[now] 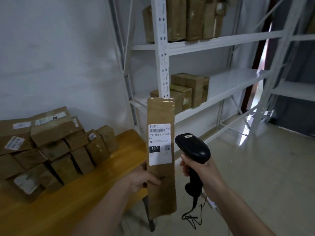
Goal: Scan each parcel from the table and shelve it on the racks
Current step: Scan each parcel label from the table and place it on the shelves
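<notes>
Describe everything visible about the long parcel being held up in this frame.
The long parcel is a narrow brown cardboard box, sealed with clear tape that shines near its top end. It stands nearly upright in the air, beside the wooden table's end and in front of the white rack. A white shipping label faces the camera, showing a barcode, "150-150-A26-050", a black block reading "150" and a small QR code. The left hand grips its lower left edge; the black barcode scanner is beside it, apart.
</notes>
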The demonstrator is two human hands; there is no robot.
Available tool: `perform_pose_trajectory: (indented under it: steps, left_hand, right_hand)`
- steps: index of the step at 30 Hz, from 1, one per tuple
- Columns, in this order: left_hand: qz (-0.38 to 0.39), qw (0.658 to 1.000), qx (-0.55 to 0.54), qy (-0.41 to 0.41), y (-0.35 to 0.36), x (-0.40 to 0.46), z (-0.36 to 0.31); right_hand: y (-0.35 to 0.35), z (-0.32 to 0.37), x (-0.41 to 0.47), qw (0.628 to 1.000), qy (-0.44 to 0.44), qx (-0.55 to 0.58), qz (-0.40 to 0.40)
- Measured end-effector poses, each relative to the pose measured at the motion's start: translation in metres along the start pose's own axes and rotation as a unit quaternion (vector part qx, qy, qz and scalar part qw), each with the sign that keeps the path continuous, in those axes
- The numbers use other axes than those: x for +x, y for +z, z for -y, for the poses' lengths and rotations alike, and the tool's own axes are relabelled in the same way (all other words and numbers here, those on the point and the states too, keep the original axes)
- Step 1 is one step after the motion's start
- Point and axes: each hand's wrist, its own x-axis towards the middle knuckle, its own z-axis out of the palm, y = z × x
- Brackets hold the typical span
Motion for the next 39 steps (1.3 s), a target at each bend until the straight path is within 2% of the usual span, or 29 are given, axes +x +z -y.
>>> perform_pose_trajectory:
  steps: [2,7,11,19,25,30,39]
  left_hand:
    - [0.034,0.999,0.028,0.000,0.018,0.004,-0.013]
    - [0.115,0.992,0.047,0.014,0.062,0.029,-0.053]
    - [0.135,0.990,0.036,0.010,0.100,0.063,-0.089]
    - [0.114,0.993,0.018,0.005,0.184,0.150,-0.178]
    - [0.112,0.991,0.044,0.065,0.220,0.206,-0.245]
    - [0.065,0.994,0.006,0.082,0.241,0.252,-0.283]
    - [-0.020,0.996,-0.074,0.055,0.279,0.311,-0.320]
  right_hand:
    - [-0.016,-0.002,0.002,0.999,0.004,-0.002,-0.051]
    - [-0.056,-0.005,0.010,0.992,-0.002,0.026,-0.119]
    - [-0.088,-0.010,0.023,0.984,0.005,0.040,-0.175]
    - [-0.150,0.015,0.083,0.972,-0.029,0.058,-0.225]
    - [-0.185,0.036,0.147,0.965,-0.071,0.044,-0.248]
    - [-0.202,0.043,0.190,0.959,-0.101,0.015,-0.265]
    - [-0.227,0.054,0.255,0.956,-0.141,-0.015,-0.256]
